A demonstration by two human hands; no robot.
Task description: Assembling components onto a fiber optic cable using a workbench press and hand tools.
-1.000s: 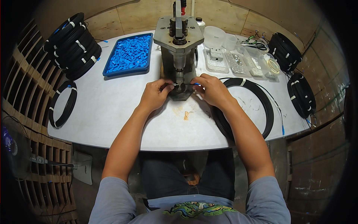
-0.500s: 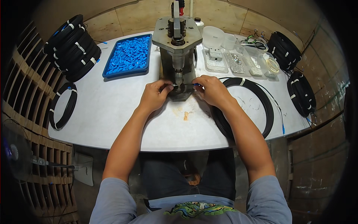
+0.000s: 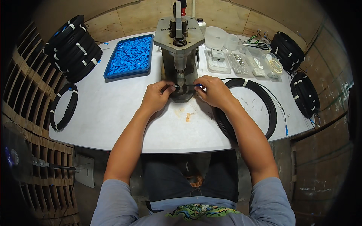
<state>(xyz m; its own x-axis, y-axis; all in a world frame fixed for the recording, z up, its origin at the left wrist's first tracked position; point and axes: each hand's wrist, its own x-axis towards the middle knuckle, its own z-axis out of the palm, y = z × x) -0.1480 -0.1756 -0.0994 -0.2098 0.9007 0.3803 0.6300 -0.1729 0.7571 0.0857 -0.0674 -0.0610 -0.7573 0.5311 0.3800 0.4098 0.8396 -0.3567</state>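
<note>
The left hand pinches a pale piece, the right hand a blue plug, at the press — seemingly midway. Blue parts look unused.

back: plywood wall | white-topped table | left: slatted wooden rack | below: dim floor

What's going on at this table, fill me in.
A person is working at a metal press. The left hand pinches a small pale piece at its base, and the right hand holds a blue piece opposite. A black cable coil lies to the right; a tray of blue parts sits left.
</note>
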